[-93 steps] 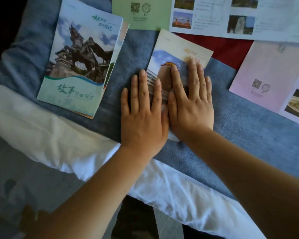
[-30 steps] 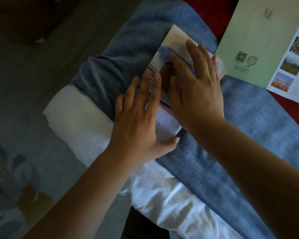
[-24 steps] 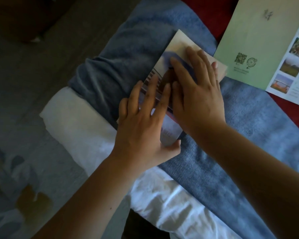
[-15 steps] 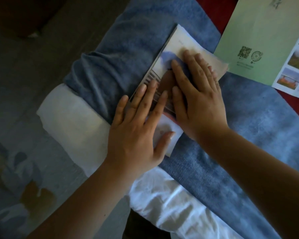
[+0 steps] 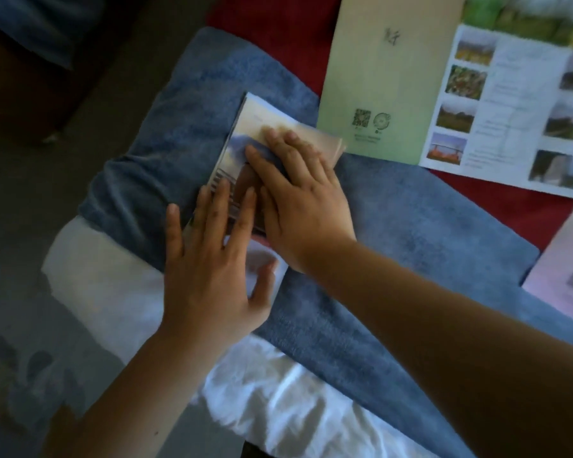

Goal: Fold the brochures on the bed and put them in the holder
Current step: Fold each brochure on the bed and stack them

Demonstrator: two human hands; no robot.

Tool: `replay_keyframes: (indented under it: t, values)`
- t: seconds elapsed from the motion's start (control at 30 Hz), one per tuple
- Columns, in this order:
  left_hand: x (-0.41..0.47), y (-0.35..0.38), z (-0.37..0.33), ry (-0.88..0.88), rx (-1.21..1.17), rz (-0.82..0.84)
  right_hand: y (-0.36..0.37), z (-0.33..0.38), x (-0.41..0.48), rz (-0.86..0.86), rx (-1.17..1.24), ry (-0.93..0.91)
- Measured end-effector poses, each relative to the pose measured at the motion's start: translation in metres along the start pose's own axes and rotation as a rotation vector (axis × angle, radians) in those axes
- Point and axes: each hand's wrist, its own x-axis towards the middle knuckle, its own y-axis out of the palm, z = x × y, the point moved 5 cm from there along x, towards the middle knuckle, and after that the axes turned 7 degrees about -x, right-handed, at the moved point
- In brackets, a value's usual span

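Two hands, L & R, flat on folded brochure.

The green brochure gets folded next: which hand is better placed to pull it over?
Right, probably: the right hand rests on the folded brochure, right beside the green brochure; the left hand is farther off.

Blue blanket, white sheet, green-and-photo leaflet, seemingly pale pink sheet.
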Motion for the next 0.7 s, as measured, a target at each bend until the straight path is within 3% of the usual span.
replay_keyframes:
  t: [0.1,0.23,0.43,0.53,0.7]
  values:
    - [0.019,-0.015,-0.024,0.056,0.01,-0.061,-0.025,-0.019,-0.005,-0.009,0.111,0.032]
    - [0.065,-0.025,-0.084,0.146,-0.02,-0.122,-0.07,-0.1,-0.038,-0.165,-0.012,0.225]
    - [0.139,0.008,-0.197,0.246,-0.011,0.101,-0.101,-0.261,-0.129,-0.056,-0.143,0.702]
    - [0.163,0.033,-0.237,0.259,0.102,0.203,-0.101,-0.308,-0.171,0.068,-0.132,0.71]
    - [0.153,0.057,-0.278,0.263,0.169,0.241,-0.096,-0.322,-0.219,0.103,-0.114,0.697]
